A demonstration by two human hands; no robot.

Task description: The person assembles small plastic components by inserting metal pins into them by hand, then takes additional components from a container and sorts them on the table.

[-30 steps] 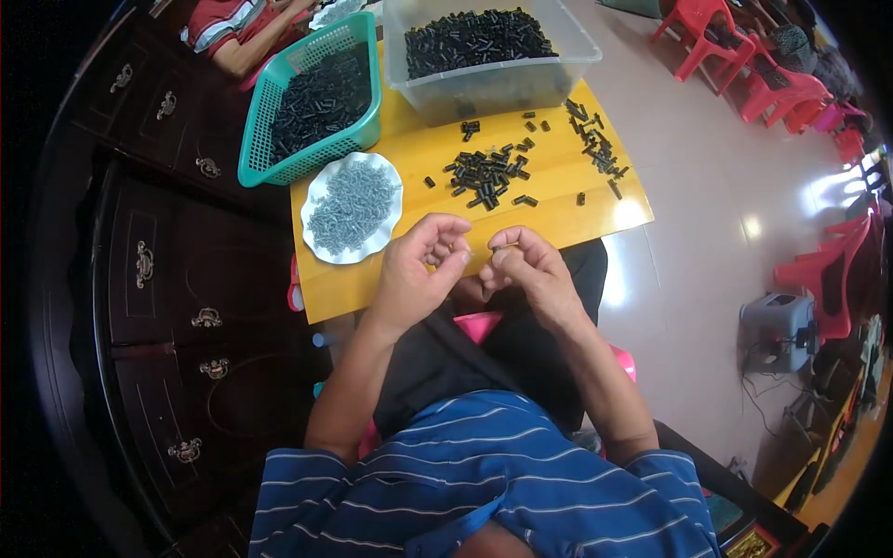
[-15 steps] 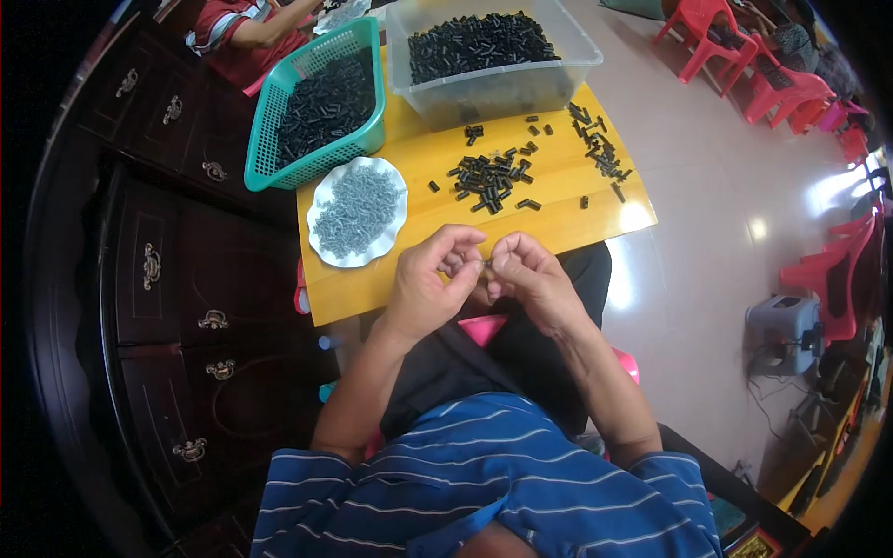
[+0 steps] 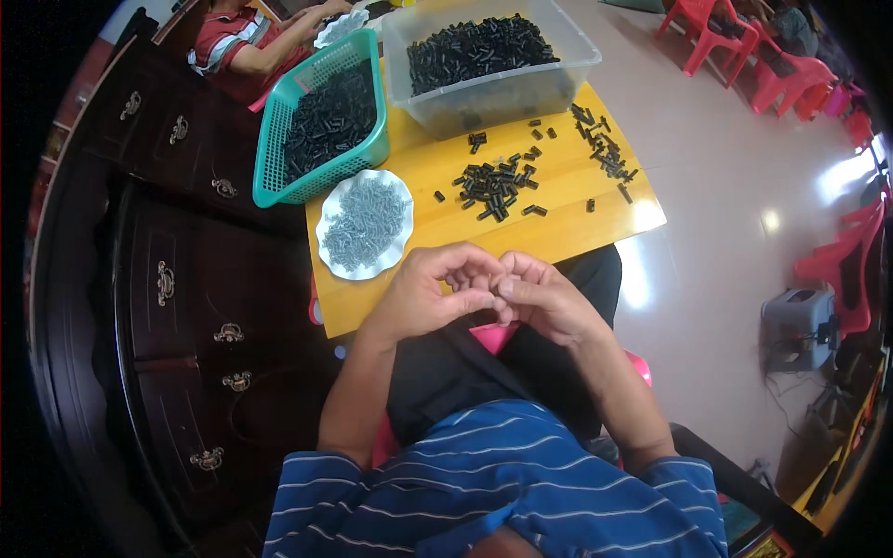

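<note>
Both hands meet just off the near edge of the yellow table (image 3: 437,256), above my lap. The fingers of my left hand (image 3: 437,290) are curled, with thumb and fingertips close to the right hand. My right hand (image 3: 549,296) is closed in a pinch against the left fingertips. Whatever lies between the fingers is too small and covered to name. Beyond the hands is a loose pile of short black tubular pieces (image 3: 495,186). To the left of it, a white wavy-rimmed plate (image 3: 406,232) holds many small, thin silvery pieces (image 3: 365,221).
A green basket (image 3: 270,172) and a clear plastic bin (image 3: 502,100), both full of black pieces, stand at the back. More black pieces (image 3: 609,158) lie along the right edge. Dark cabinets (image 3: 186,279) line the left. Another person's arm (image 3: 270,56) shows beyond the basket.
The view has shifted slightly. A small dark bit that showed between my fingertips is now hidden, and my hands are pressed closer together. The other person's arm has moved slightly.
</note>
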